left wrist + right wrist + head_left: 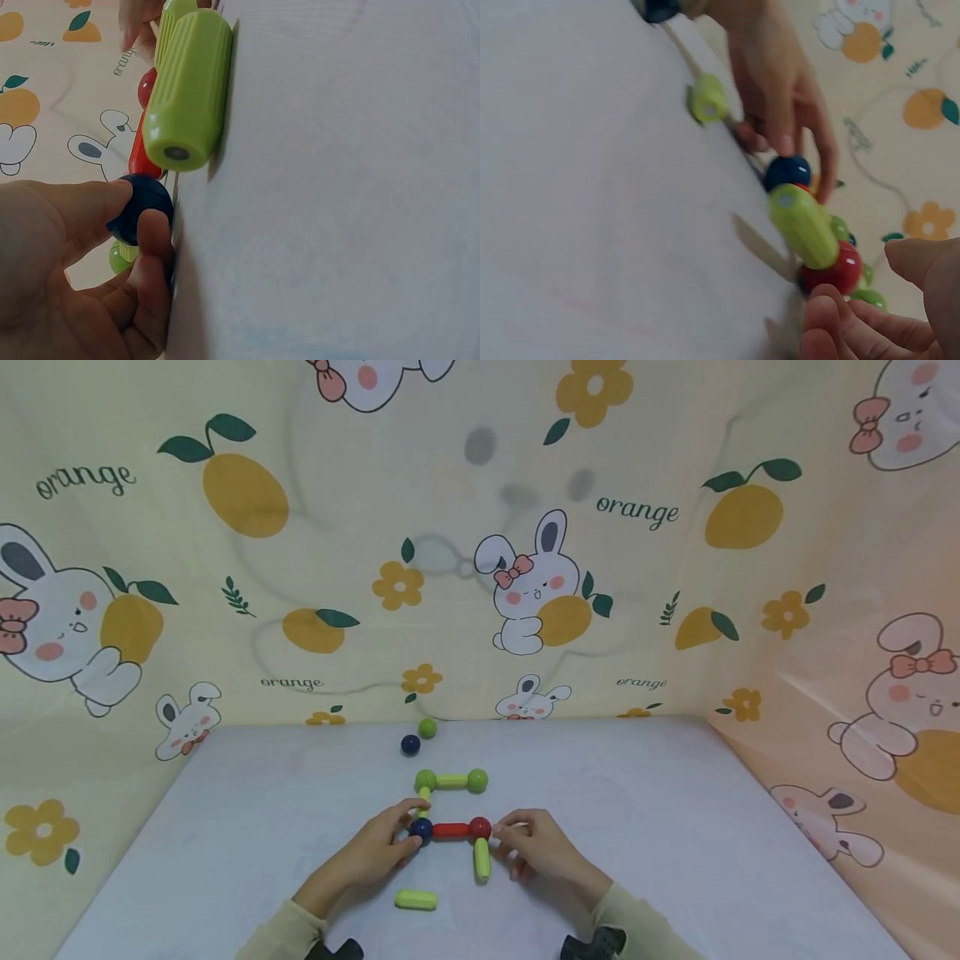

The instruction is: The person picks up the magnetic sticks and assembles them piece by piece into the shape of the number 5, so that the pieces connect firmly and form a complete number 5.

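Note:
My left hand (378,850) pinches a dark blue ball (146,202) between thumb and fingers. From that ball a red rod (451,832) runs right to a red ball (480,828). A light green rod (482,860), tipped with grey at its free end, juts from the red ball toward me. Fingertips of my right hand (546,850) are at the red ball's right side, its thumb apart from the ball in the right wrist view. Beyond the blue ball, another green rod (424,795) leads to a green ball (425,779), then a green rod (452,782) and second green ball (477,780).
A loose light green rod (416,900) lies on the white table (675,827) nearer me. Farther back sit a loose dark blue ball (410,744) and a green ball (427,728). A patterned cloth (450,635) hangs behind the table.

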Tool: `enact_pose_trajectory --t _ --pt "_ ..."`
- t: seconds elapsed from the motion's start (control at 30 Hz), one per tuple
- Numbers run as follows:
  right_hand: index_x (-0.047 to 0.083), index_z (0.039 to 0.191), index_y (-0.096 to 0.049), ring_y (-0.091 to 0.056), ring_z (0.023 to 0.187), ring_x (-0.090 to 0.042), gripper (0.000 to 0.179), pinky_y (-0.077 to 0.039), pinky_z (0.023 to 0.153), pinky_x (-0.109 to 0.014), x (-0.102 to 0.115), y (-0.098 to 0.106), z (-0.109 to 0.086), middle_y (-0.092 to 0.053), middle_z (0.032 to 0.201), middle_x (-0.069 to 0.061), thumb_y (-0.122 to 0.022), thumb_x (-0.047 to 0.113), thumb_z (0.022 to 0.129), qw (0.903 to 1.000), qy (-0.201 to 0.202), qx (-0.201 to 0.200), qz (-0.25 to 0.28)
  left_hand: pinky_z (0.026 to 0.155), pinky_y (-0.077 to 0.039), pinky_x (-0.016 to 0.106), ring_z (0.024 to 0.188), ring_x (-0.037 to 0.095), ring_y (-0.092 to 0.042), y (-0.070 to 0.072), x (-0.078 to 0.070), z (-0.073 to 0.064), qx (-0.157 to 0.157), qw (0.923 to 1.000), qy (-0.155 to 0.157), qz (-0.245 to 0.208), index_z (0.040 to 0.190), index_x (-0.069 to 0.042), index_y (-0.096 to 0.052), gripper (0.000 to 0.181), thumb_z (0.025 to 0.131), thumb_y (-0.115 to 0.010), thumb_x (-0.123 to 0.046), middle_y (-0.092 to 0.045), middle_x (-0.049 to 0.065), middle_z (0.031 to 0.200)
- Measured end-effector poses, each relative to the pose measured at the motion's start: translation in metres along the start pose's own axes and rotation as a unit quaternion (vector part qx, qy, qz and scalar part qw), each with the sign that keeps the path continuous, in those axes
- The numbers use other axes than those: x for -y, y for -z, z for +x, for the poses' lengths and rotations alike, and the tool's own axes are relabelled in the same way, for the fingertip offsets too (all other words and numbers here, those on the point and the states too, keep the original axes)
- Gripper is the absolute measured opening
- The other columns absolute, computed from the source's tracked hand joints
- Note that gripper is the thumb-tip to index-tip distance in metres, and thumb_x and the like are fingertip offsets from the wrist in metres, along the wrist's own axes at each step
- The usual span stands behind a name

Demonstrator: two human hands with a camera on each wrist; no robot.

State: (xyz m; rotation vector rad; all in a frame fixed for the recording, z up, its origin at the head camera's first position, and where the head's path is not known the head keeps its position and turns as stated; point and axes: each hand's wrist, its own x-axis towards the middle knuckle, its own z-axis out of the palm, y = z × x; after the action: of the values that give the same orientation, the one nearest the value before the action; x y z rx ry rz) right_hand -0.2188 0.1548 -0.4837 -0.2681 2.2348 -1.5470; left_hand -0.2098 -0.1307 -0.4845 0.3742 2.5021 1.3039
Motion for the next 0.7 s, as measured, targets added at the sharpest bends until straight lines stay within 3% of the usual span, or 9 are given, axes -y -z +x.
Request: enact_pose_trajectory --t 0.4,0.7 --pt "-0.003 0.121 -0.064 -0.057 0.058 -0.012 0.035 -0.045 0.055 -0.023 0.006 0.01 0.024 -0.073 0.097 -0.014 -0.061 0.026 0.102 0.9982 0.022 -0.055 -0.006 0.057 -0.046 0.027 0.065 0.015 -0.056 -0.001 0.003 0.001 -0.002 1.0 0.002 0.008 0.145 -0.02 -0.048 0.048 0.1 -0.061 -0.013 -0.059 0.01 0.116" --pt "-0.003 0.124 -0.062 -0.06 0.068 -0.013 0.034 -0.051 0.061 -0.024 -0.004 0.012 0.032 -0.071 0.104 -0.014 -0.061 0.022 0.101 0.9991 0.036 -0.021 0.013 0.056 -0.046 0.026 0.064 0.014 -0.057 0.001 0.002 0.001 0.0 1.0 -0.006 0.008 0.145 -0.018 -0.048 0.048 0.099 -0.061 -0.012 -0.059 0.009 0.115"
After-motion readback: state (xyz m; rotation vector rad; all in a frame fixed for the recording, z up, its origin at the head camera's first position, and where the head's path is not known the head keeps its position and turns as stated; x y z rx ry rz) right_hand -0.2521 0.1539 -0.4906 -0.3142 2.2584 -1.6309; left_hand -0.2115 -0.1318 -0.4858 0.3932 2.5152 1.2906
